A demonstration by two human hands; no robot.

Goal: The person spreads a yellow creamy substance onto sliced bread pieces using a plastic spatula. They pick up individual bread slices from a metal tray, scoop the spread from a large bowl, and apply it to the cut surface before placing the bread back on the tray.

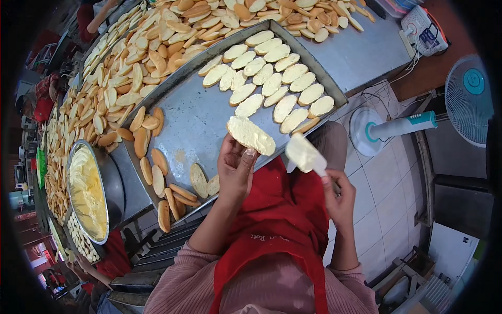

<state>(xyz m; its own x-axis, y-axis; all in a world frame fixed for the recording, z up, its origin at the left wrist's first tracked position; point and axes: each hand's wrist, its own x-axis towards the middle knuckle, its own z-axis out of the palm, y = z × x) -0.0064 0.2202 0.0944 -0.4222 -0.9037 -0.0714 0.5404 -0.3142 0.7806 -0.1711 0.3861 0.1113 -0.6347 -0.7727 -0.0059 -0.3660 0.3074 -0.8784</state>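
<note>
Over the near edge of a metal baking tray (176, 114), my left hand (237, 168) holds a bread slice coated with pale cream (251, 135). To its right, my right hand (339, 192) grips a spatula (306, 154) whose blade is covered in the same cream and slightly blurred. Several cream-coated slices (271, 83) lie in rows at the tray's right side. Uncoated bread pieces (159, 180) are gathered at its left end, some over the rim. A steel bowl of yellow cream (88, 192) stands left of the tray.
A large heap of bread slices (157, 47) covers the table beyond the tray. A white basket (423, 31) with cables stands at the far right corner. On the tiled floor to the right is a pedestal fan (400, 125). Other people, partly visible, are at the left.
</note>
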